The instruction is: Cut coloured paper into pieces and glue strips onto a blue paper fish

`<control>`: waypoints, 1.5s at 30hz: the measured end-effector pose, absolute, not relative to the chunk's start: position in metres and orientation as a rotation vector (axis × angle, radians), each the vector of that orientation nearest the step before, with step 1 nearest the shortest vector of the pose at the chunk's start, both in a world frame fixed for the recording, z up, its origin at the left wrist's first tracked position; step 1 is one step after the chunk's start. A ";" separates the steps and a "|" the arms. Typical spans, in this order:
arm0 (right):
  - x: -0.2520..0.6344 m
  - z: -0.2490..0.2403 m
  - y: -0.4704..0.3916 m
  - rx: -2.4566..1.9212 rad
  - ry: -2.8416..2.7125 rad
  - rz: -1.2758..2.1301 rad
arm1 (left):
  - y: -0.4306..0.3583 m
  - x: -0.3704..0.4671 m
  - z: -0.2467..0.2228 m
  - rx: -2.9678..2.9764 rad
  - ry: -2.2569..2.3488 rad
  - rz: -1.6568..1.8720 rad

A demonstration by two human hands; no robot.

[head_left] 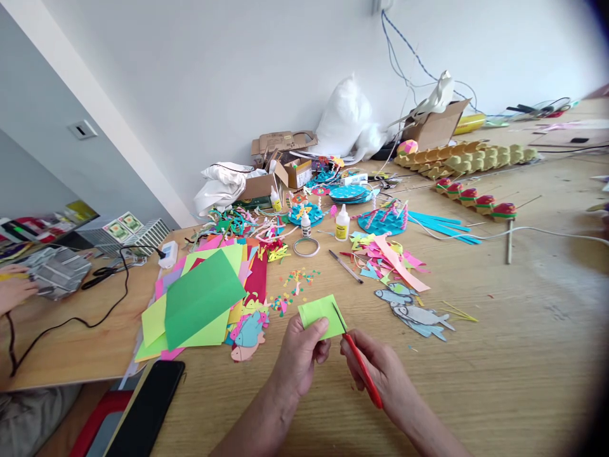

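My left hand [302, 355] pinches a small piece of lime-green paper [314, 312] between thumb and fingers, above the wooden table. In my right hand [375, 368] is a pair of red-handled scissors [362, 368], its dark blade lying across the paper's right edge. Part of the handle is hidden by my fingers. Beyond the paper lie tiny coloured paper scraps [295, 285] and a pen [346, 266]. Cut-out paper fish in grey and blue [421, 315] rest to the right, and pink and blue paper fish [250, 336] to the left.
Coloured paper sheets [204, 298] are stacked at left, near a black phone [147, 406]. Glue bottles [342, 223], a tape roll [306, 247] and paper offcuts [380, 257] stand or lie ahead. Egg cartons [490, 158] sit at back right. Another person's hand [16, 289] shows at far left.
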State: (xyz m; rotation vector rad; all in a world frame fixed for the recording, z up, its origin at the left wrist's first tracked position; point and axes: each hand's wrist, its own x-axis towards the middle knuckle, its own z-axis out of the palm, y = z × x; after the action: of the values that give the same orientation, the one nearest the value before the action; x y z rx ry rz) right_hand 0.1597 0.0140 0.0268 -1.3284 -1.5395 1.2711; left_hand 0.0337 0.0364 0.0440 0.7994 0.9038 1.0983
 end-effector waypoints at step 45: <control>0.164 0.009 0.007 -1.350 -1.314 1.524 | 0.030 0.034 0.031 0.747 0.937 1.002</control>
State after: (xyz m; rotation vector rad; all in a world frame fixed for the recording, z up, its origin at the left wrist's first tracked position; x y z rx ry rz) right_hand 0.1639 0.0065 0.0085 -1.3505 -1.3139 1.5245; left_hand 0.0341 0.0296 0.0313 0.7467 0.9372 1.0016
